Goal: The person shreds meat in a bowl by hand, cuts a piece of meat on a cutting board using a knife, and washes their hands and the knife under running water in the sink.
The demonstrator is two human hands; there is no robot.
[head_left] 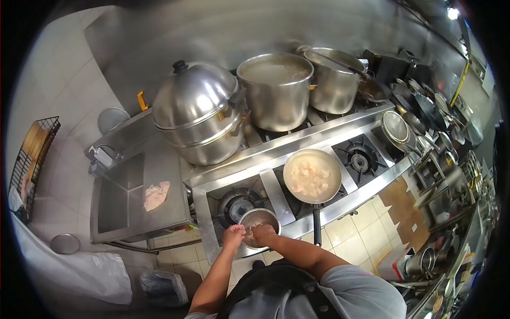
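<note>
Left hand (234, 236), fingers bunched, beside metal bowl (261, 214); right hand (264, 234) inside, fingers' state unclear

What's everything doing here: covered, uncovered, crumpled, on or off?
Small pot: uncovered, right hand inside
Left hand: fingers curled
Frying pan: uncovered, pale pieces inside
Middle stockpot: uncovered, cloudy liquid inside
Steamer: lid on
Pink cloth: crumpled
Burner right of pan: no visible flame

One wide head-worn view, forward and down.
</note>
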